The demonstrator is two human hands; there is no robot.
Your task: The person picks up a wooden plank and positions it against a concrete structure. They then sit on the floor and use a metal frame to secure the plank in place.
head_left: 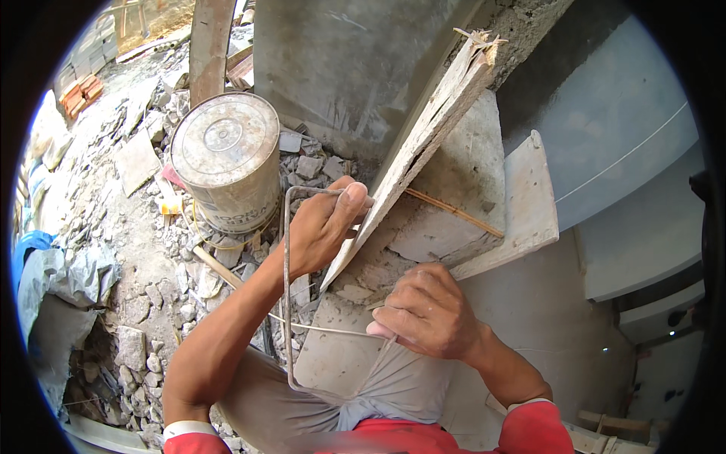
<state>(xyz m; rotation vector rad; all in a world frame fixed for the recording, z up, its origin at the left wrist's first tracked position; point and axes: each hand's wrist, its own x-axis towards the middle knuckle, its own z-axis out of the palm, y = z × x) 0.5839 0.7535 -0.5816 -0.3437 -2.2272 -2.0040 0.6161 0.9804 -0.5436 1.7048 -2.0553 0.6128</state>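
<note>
A thin metal rod (287, 287), bent into an open rectangular shape, hangs in front of my thighs. My left hand (329, 227) is closed around its upper end, thumb on top. The fingertips of that hand are right by the face of a rough, splintered wooden plank (431, 136), which leans diagonally; whether they touch it I cannot tell. Lower and to the right, my right hand (431, 312) is closed in a fist, with a thin length of the rod running into it from the left. Its palm side is hidden.
An upturned metal bucket (225, 140) stands on rubble (144, 295) at left, near a wooden handle (218, 266). Behind the plank are a concrete block (461, 163) and a second board (529, 197). Grey sheeting (60, 291) lies far left; bricks (81, 94) are stacked beyond.
</note>
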